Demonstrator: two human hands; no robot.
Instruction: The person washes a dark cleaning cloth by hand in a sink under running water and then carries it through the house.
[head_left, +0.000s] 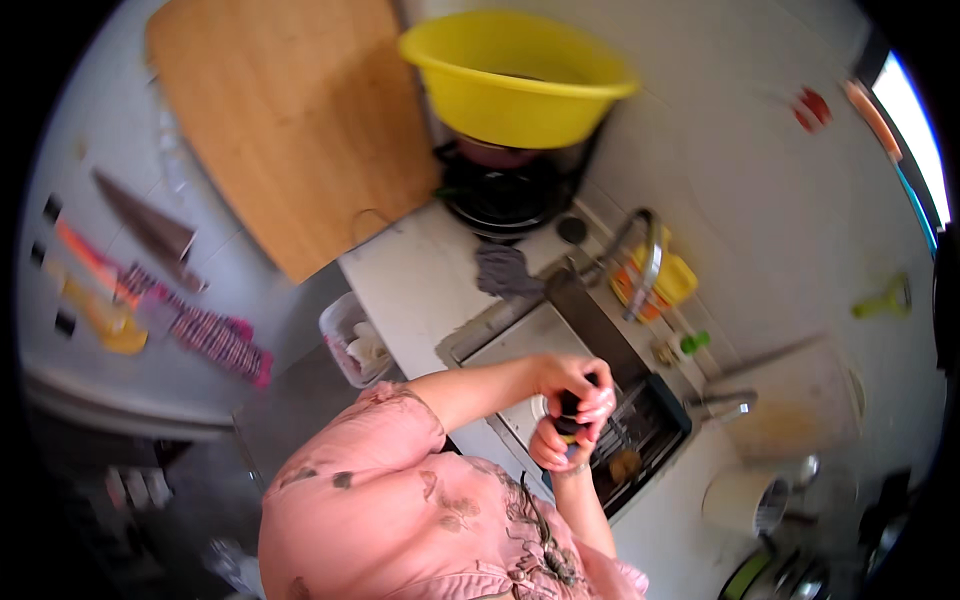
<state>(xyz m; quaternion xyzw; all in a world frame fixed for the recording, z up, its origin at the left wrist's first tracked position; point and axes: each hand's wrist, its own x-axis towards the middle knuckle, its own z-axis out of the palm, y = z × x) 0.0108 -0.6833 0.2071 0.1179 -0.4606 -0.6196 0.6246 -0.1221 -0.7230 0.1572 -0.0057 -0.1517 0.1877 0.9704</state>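
Both hands meet over the stainless steel sink (529, 360). My left hand (581, 386) curls over the top of a small dark object (571, 405), perhaps a bottle or jar. Just below it, my right hand (559, 444) wraps the lower part, where a thin yellow band shows. Fingers hide most of this object, so its exact kind is unclear. Under and beside the hands lies a dark-rimmed drain rack (671, 409) across the sink. A brown lump (624, 466), perhaps a sponge or scrubber, rests in that rack.
A curved faucet (646, 262) rises behind the sink beside a yellow container (675, 274). A grey cloth (506, 270) lies on the counter. Farther off, a yellow basin (517, 105) sits above the black stove (499, 199). A white mug (739, 502) stands right; a knife (146, 217) hangs left.
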